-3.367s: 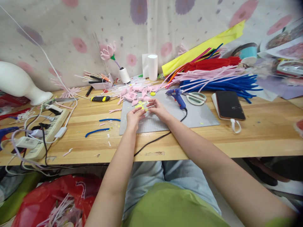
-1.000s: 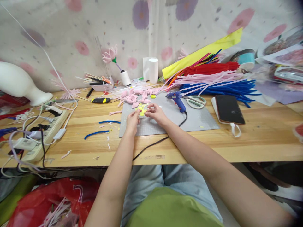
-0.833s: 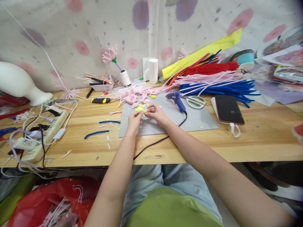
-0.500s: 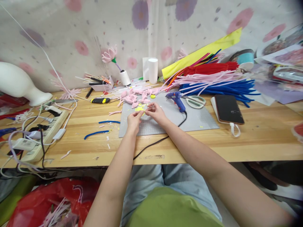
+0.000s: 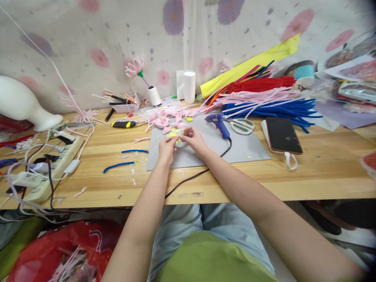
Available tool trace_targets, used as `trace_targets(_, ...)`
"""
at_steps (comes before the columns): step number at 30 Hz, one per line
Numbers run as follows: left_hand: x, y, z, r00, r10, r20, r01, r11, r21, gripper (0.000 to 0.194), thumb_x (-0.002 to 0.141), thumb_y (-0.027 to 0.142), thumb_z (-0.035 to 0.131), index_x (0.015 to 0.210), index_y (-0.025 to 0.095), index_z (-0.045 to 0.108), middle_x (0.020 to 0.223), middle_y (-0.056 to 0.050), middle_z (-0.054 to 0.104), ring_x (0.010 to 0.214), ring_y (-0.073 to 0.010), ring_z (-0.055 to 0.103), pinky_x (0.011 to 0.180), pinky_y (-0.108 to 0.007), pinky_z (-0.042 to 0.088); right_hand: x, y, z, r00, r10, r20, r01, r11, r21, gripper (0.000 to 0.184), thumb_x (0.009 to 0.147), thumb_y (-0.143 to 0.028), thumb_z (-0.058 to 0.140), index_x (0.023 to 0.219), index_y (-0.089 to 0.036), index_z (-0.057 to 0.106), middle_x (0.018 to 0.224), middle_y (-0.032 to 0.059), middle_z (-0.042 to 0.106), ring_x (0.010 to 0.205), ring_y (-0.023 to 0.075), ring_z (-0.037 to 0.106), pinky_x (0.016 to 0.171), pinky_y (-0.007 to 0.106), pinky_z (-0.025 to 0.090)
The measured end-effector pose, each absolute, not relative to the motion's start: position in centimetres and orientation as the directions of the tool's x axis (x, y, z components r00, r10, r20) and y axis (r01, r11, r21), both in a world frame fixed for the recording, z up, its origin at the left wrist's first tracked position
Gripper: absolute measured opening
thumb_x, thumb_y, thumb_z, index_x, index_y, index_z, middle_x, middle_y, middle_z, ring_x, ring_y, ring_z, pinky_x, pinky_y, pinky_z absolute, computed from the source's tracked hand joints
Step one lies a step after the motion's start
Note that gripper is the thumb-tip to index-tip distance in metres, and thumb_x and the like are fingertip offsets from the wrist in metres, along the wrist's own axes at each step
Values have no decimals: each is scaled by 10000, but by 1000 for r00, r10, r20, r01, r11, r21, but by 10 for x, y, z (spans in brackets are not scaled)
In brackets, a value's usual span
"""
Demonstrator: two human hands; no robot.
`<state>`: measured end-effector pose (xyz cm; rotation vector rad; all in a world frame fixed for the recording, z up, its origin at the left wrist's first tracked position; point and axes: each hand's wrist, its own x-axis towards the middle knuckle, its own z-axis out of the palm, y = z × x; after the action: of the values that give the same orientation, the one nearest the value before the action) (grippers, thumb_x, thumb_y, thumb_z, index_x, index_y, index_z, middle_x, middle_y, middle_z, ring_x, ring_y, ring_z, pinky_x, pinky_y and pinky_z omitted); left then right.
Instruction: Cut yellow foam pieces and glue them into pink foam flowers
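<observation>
My left hand (image 5: pixel 166 150) and my right hand (image 5: pixel 193 140) meet fingertip to fingertip over a grey cutting mat (image 5: pixel 241 150). Both are closed in a pinch on a small yellow piece (image 5: pixel 178 141), mostly covered by the fingers; its material is unclear. Just beyond the fingertips lie yellow scraps (image 5: pixel 172 134), with pink fuzzy petal shapes (image 5: pixel 162 120) behind them. A small yellow coil (image 5: pixel 188 119) sits at the mat's back edge. To the right on the mat rest a blue glue gun (image 5: pixel 217 123) and scissors with pale handles (image 5: pixel 243 126).
Pipe cleaners in blue (image 5: pixel 273 110), pink and red are heaped at the back right. A phone (image 5: pixel 283 134) lies right of the mat. Leftward are a utility knife (image 5: pixel 123 124), cut blue stems (image 5: pixel 119 166) and a power strip (image 5: pixel 55 172). The glue gun's black cord (image 5: pixel 188 178) crosses the front.
The fingertips have drawn together around the yellow piece, which showed more openly between the hands a second ago. The view has shifted slightly; the other things stay in place.
</observation>
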<state>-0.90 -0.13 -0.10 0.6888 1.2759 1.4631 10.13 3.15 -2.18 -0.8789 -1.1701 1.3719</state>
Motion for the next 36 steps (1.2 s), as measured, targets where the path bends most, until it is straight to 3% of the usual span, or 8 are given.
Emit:
trace_targets(11, -7, 0, -4, -371, 908, -196, -265, 99, 959, 139, 553, 219, 717, 588, 111, 637, 464, 55, 421, 438, -33, 336, 399, -189, 211, 100, 34, -26, -26, 994, 106, -103, 103, -989, 293, 621, -213, 642, 810, -210, 418, 653, -53, 578, 605, 114, 545, 652, 282, 437)
trace_targets(23, -3, 0, -2, -386, 897, -213, -328, 83, 941, 150, 577, 217, 718, 594, 109, 616, 532, 33, 495, 455, -28, 362, 393, -179, 203, 100, 28, -15, -106, 991, 84, -287, 50, -957, 394, 563, -250, 702, 811, -220, 397, 644, -74, 586, 586, 86, 542, 612, 254, 440)
trace_targets(36, 0, 9, 2, -305, 920, -245, -432, 95, 897, 214, 513, 211, 778, 584, 110, 603, 475, 62, 412, 446, -16, 337, 395, -165, 210, 101, 34, -17, -106, 994, -5, -385, -45, -922, 493, 490, -296, 756, 822, -222, 400, 665, -66, 605, 595, 87, 555, 608, 254, 452)
